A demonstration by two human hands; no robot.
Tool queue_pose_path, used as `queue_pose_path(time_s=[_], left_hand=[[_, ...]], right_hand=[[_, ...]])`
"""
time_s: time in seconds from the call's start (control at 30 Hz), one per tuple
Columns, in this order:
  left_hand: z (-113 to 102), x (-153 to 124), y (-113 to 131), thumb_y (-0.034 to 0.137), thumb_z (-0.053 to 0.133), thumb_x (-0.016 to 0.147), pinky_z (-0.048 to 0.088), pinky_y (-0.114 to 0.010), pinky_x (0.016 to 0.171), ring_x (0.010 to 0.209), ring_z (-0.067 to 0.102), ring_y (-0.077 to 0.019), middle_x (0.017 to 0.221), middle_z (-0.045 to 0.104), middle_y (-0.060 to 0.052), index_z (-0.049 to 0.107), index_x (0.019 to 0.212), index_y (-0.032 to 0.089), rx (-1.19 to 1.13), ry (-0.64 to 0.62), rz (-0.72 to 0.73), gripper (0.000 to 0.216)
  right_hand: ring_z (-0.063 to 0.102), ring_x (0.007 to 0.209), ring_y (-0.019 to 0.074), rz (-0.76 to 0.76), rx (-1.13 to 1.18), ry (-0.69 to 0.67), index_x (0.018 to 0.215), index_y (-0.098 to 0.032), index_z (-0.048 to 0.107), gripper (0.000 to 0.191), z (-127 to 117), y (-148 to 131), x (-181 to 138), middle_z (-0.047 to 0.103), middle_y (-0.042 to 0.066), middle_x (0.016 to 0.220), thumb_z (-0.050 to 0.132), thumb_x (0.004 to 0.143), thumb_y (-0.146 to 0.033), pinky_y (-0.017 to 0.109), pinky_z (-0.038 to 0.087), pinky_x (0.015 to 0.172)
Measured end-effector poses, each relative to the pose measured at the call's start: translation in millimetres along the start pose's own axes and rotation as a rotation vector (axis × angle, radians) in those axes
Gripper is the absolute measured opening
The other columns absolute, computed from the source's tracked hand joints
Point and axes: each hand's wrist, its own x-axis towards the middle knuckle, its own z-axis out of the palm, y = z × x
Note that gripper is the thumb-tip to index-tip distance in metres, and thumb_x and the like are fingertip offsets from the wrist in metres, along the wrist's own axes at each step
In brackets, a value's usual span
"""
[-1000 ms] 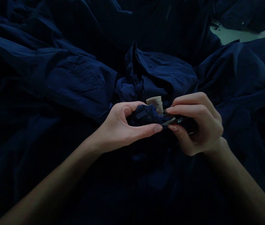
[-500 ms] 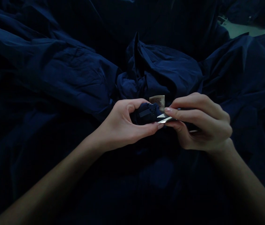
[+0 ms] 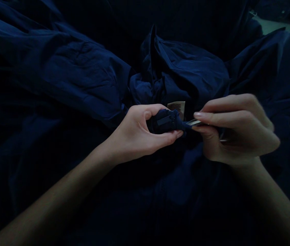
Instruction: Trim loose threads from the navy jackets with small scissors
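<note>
Head view: your left hand (image 3: 138, 133) lies just left of centre, curled round a bunched navy fold (image 3: 155, 127) and pressing it together in a closed grip. A small dark tab (image 3: 164, 120) sits on top of the fold; the dim light hides what it is fixed to. A narrow tail of the fold runs right from your left fingertips to your right hand (image 3: 237, 131), which is slightly blurred. Its thumb and first fingers pinch a pale flat strip (image 3: 194, 122), and the other fingers curl loosely behind. Whether the strip is metal or card cannot be told. A cream care label (image 3: 177, 106) stands just beyond the fold, between your hands and a large heap of a navy garment (image 3: 78, 65), which spreads to the left, right and far edges. A pale floor (image 3: 270, 25) shows at the far right. Step in hand, judged from the grip: close work at the pinched end of the fold. The next move calls for a firm left hold and a steady right pinch.
</note>
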Motion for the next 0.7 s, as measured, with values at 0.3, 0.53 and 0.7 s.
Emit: queue_pose_path(time_s=[0.3, 0.53, 0.7], left_hand=[[-0.9, 1.1, 0.9, 0.022, 0.085, 0.079, 0.048, -0.02, 0.053, 0.061, 0.061, -0.0116, 0.071, 0.068, 0.0, 0.072, 0.078, 0.013, -0.008, -0.014, -0.003, 0.015], [-5.5, 3.2, 1.4, 0.014, 0.087, 0.074, 0.05, -0.02, 0.068, 0.073, 0.062, -0.0118, 0.079, 0.069, 0.001, 0.073, 0.083, 0.012, -0.029, -0.123, 0.049, 0.018], [-5.8, 2.7, -2.7, 0.023, 0.081, 0.082, 0.055, -0.027, 0.078, 0.082, 0.068, -0.016, 0.085, 0.072, -0.004, 0.073, 0.084, 0.013, 0.011, -0.121, 0.167, 0.013]], right_hand=[[0.064, 0.093, 0.0282, 0.261, 0.093, 0.037, 0.116, -0.025, 0.07, 0.022, 4.7, -2.8, -1.2, 0.068, 0.012, 0.104, 0.063, 0.095, -0.023, 0.043, 0.053, 0.072], [0.054, 0.059, 0.0119, 0.349, 0.324, -0.202, 0.12, -0.019, 0.072, 0.028, 3.1, -3.2, 1.4, 0.06, -0.001, 0.074, 0.071, 0.095, -0.03, 0.026, 0.045, 0.055], [0.054, 0.054, 0.0072, 0.325, 0.386, -0.215, 0.113, -0.015, 0.075, 0.024, 5.5, -0.4, -0.1, 0.075, 0.003, 0.087, 0.069, 0.097, -0.031, 0.021, 0.043, 0.051]])
